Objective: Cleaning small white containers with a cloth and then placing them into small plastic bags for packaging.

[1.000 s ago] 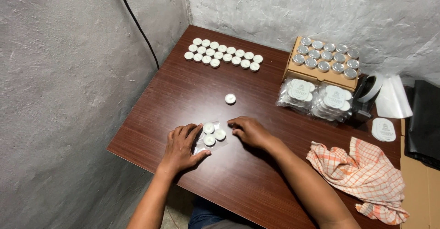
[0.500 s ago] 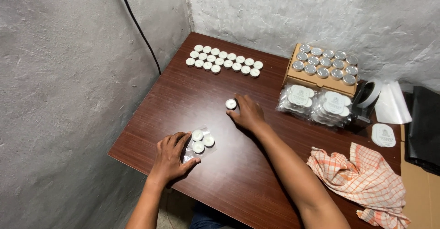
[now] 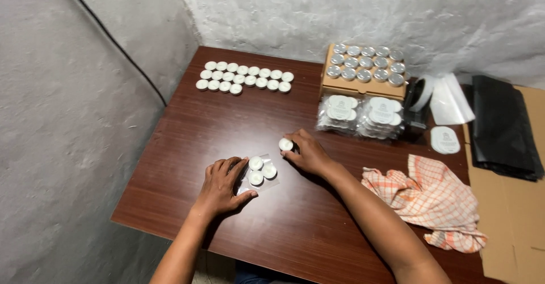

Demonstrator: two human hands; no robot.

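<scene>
The right hand point(image 3: 306, 153) pinches a small white tealight point(image 3: 285, 144) by its rim on the worktop point(image 3: 187, 142). The left hand point(image 3: 222, 184) lies flat, pinning a clear bag point(image 3: 258, 173) of three more. Each looks light, rigid, with easily dented wax; the bag is probably slippery.

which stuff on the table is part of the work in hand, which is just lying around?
In use: left hand on clear pouch holding three tealights; right hand holding a single tealight; tealight rows; packed pouches.
Lying about: checked cloth; black folded sheet; tape roll.
</scene>
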